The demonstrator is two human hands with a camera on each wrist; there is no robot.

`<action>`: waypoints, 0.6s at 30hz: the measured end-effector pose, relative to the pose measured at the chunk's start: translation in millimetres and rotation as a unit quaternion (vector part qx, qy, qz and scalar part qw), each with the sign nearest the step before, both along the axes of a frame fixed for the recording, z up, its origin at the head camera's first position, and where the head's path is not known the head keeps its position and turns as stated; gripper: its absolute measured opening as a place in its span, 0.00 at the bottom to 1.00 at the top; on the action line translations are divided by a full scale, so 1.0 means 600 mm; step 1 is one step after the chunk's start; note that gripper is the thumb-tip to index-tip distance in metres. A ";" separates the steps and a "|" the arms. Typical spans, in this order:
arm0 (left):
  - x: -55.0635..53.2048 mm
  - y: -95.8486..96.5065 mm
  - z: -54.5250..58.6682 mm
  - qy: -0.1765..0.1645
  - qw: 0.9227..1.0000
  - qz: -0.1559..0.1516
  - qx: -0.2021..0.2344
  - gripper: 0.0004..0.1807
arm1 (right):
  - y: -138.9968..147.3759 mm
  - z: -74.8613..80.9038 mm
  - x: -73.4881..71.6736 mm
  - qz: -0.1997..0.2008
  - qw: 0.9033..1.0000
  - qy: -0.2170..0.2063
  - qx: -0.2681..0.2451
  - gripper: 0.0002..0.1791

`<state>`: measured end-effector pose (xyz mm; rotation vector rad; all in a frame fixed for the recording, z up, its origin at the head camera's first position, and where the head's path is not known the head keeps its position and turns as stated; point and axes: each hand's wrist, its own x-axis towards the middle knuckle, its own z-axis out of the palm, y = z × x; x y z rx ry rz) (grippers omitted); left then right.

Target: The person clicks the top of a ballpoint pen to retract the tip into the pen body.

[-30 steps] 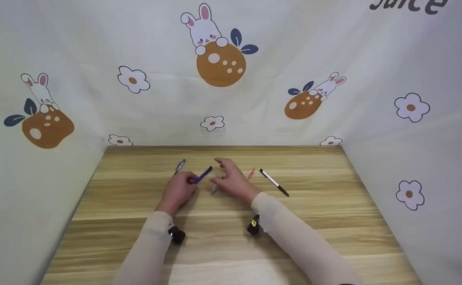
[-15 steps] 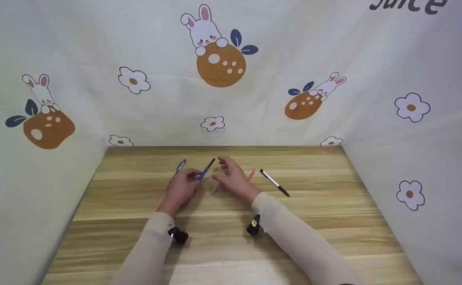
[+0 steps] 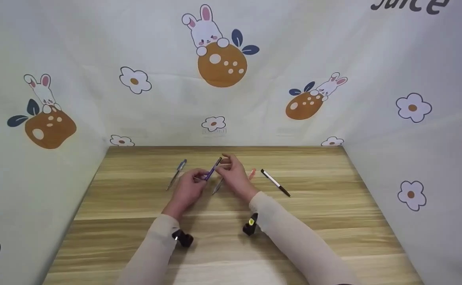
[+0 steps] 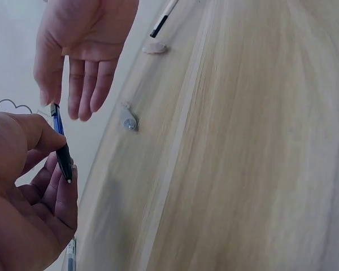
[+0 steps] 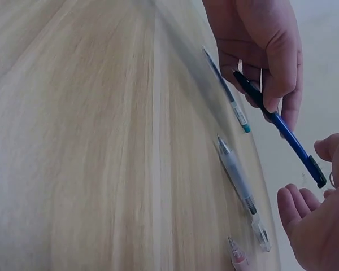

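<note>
the left hand [image 3: 190, 189] pinches a slim blue-and-black plastic pen [image 5: 294, 141], held up at the hand's two o'clock. the right hand [image 3: 235, 176] is wide, near the pen's clip end; contact i cannot tell. probably a hand-over step; next may call for right-hand pinch.

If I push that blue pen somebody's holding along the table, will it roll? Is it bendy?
It might roll a bit: the blue pen looks round, though its clip could stop it. It's probably stiff, sticking out straight from the left hand. It's likely light, being thin.
</note>
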<state>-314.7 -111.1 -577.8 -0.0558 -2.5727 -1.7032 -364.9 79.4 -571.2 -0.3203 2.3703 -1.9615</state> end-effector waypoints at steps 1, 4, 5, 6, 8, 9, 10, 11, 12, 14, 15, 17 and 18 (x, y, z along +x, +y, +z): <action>0.001 0.002 0.000 0.002 1.000 -0.001 0.002 0.17 | -0.001 0.001 0.000 -0.003 1.000 -0.006 -0.009 0.34; 0.003 0.006 0.001 0.004 1.000 -0.006 0.008 0.17 | -0.005 0.005 -0.001 -0.010 0.999 -0.022 -0.039 0.34; 0.002 0.008 0.001 0.004 1.000 -0.006 0.007 0.17 | -0.006 0.006 -0.001 -0.013 0.998 -0.027 -0.048 0.34; 0.002 0.010 0.002 0.004 1.000 -0.006 0.007 0.17 | -0.007 0.006 -0.001 -0.015 0.998 -0.031 -0.058 0.34; 0.001 0.013 0.001 0.005 1.000 -0.002 0.004 0.17 | -0.009 0.007 -0.002 -0.018 0.996 -0.036 -0.079 0.34; 0.000 0.014 0.000 0.007 1.000 0.000 0.003 0.16 | -0.009 0.007 -0.002 -0.019 0.995 -0.037 -0.089 0.33; 0.000 0.015 0.000 0.009 1.000 0.002 0.003 0.16 | -0.010 0.007 -0.003 -0.021 0.994 -0.036 -0.098 0.33; 0.000 0.017 -0.001 0.014 1.000 0.003 0.003 0.16 | -0.011 0.007 -0.003 -0.022 0.994 -0.034 -0.105 0.32; 0.000 0.018 -0.001 0.018 1.000 0.004 0.004 0.16 | -0.011 0.007 -0.003 -0.023 0.993 -0.031 -0.114 0.32; -0.001 0.020 -0.001 0.023 1.000 0.004 0.010 0.16 | -0.012 0.007 -0.004 -0.024 0.991 -0.026 -0.128 0.31; 0.000 0.021 -0.001 0.023 1.000 0.004 0.015 0.16 | -0.012 0.007 -0.004 -0.025 0.991 -0.024 -0.132 0.31; 0.000 0.023 0.000 0.022 1.000 0.003 0.020 0.16 | -0.012 0.007 -0.004 -0.026 0.990 -0.021 -0.139 0.30; 0.001 0.024 0.000 0.019 1.000 0.003 0.024 0.16 | -0.012 0.007 -0.004 -0.026 0.989 -0.021 -0.142 0.30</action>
